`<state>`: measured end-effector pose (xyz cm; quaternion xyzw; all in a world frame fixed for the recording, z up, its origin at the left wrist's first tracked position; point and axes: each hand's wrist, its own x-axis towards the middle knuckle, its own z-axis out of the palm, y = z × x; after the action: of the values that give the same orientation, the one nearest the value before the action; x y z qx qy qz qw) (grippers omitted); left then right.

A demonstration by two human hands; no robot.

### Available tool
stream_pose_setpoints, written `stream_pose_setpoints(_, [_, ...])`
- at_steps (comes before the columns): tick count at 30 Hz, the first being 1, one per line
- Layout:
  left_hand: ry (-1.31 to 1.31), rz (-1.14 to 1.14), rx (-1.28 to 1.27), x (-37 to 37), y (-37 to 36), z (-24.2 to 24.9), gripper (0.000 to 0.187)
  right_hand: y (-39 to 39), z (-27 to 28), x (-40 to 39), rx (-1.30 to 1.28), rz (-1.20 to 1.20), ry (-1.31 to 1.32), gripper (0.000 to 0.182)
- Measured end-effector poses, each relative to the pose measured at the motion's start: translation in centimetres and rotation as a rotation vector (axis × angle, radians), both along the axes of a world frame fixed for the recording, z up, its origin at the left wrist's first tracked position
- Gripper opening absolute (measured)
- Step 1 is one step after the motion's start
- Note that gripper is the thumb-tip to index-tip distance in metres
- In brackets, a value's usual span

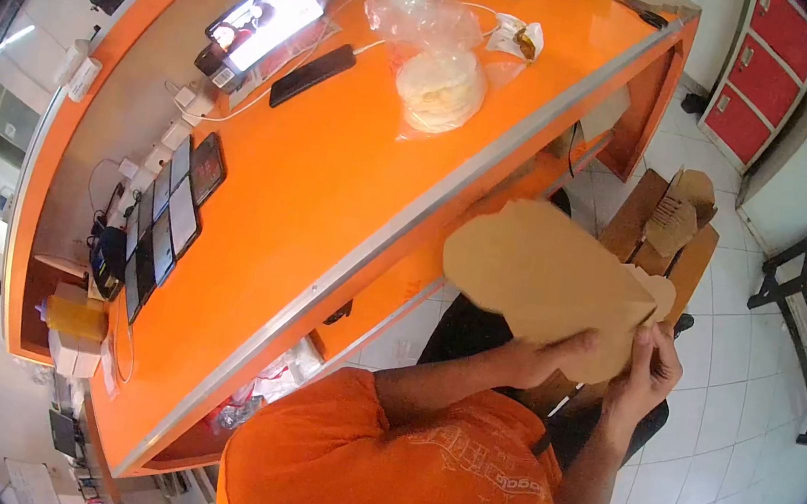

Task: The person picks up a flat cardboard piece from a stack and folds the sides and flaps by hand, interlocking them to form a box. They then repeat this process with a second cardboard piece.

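A brown piece of cardboard (542, 269) with a rounded end and folded flaps is held over my lap, tilted. My left hand (551, 361) grips its near edge, the thumb on top and most of the fingers hidden beneath. At the folded right end, my right hand (647, 368) pinches a flap between thumb and fingers. Beyond the cardboard, more folded brown cardboard (675, 215) lies on a wooden bench (629, 219).
An orange counter (329, 203) with a metal edge runs along my left. On it are several phones (166, 213), a lit screen (276, 20), a black phone-like device (312, 76) and a plastic bag of round flat white items (438, 90). Red drawers (762, 79) stand at the far right.
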<state>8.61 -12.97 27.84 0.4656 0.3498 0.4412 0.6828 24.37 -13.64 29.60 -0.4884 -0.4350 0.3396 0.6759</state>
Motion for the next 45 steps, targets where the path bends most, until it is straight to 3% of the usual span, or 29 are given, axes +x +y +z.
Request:
stream_pose_setpoints(3, [0.193, 0.006, 0.237, -0.5, 0.1, -2.3, 0.031, 0.6, -0.2, -0.3, 0.000, -0.141, -0.137, 0.012])
stream_pose_setpoints(4, [0.229, 0.044, 0.357, -0.4, -0.2, -4.0, 0.030, 0.4, 0.2, -0.2, -0.111, -0.138, -0.133, 0.011])
stream_pose_setpoints(6, [0.018, 0.040, 0.156, -0.7, 0.3, -2.5, 0.029, 0.7, -0.2, -0.6, -0.050, -0.175, -0.237, 0.011])
stream_pose_setpoints(7, [-0.113, 0.004, -0.081, -0.6, 0.2, -2.7, 0.028, 0.5, 0.1, -1.2, -0.060, -0.078, -0.031, 0.009])
stream_pose_setpoints(13, [0.100, 0.180, 0.209, -0.1, 0.1, -0.7, 0.026, 0.6, 2.3, -1.5, 0.043, -0.138, -0.231, 0.007])
stream_pose_setpoints(16, [0.088, 0.186, 0.423, 0.3, 0.8, -0.7, 0.026, 0.7, 2.7, -0.8, -0.028, -0.106, -0.059, 0.010])
stream_pose_setpoints(19, [0.231, 0.120, 0.381, -0.3, 0.6, 0.4, 0.029, 1.1, 2.8, -0.6, 0.025, -0.133, -0.213, 0.012])
stream_pose_setpoints(22, [0.127, 0.178, 0.371, -0.5, 0.8, -2.7, 0.031, 1.3, 2.8, -0.9, 0.008, -0.046, -0.162, 0.011])
stream_pose_setpoints(25, [0.108, 0.254, 0.245, -0.5, 0.7, -1.9, 0.033, 1.0, 2.9, -0.1, 0.161, 0.091, -0.467, 0.011])
stream_pose_setpoints(27, [0.170, 0.229, 0.147, -0.3, 0.3, -0.9, 0.033, 0.7, 2.3, -0.2, 0.182, 0.031, -0.489, 0.012])
stream_pose_setpoints(28, [0.097, 0.230, 0.145, -0.1, 0.3, -0.9, 0.033, 0.5, 2.0, -0.2, 0.195, 0.001, -0.499, 0.014])
stream_pose_setpoints(31, [-0.229, 0.266, 0.188, 0.5, 1.0, -1.4, 0.035, -0.3, 3.0, -0.1, -0.107, 0.031, -0.354, 0.019])
stream_pose_setpoints(34, [-0.257, 0.328, 0.111, 0.0, 1.9, 0.1, 0.035, 0.1, 1.2, 0.8, 0.001, -0.053, -0.418, 0.020])
stream_pose_setpoints(35, [-0.167, 0.252, 0.121, -0.7, 2.1, 0.5, 0.035, -0.3, 1.5, 1.5, -0.083, -0.073, -0.354, 0.023])
stream_pose_setpoints(38, [0.046, 0.020, 0.138, -2.8, 2.4, 1.1, 0.034, 0.7, 3.0, 3.0, 0.170, -0.128, -0.508, 0.029])
stream_pose_setpoints(42, [0.146, -0.200, 0.263, -3.3, 2.5, 2.1, 0.031, 1.8, 4.7, 3.2, 0.307, 0.222, -0.796, 0.030])
stream_pose_setpoints(45, [0.172, -0.315, 0.269, -4.2, 2.6, 3.5, 0.029, 2.2, 4.7, 2.4, 0.277, 0.394, -0.757, 0.030])
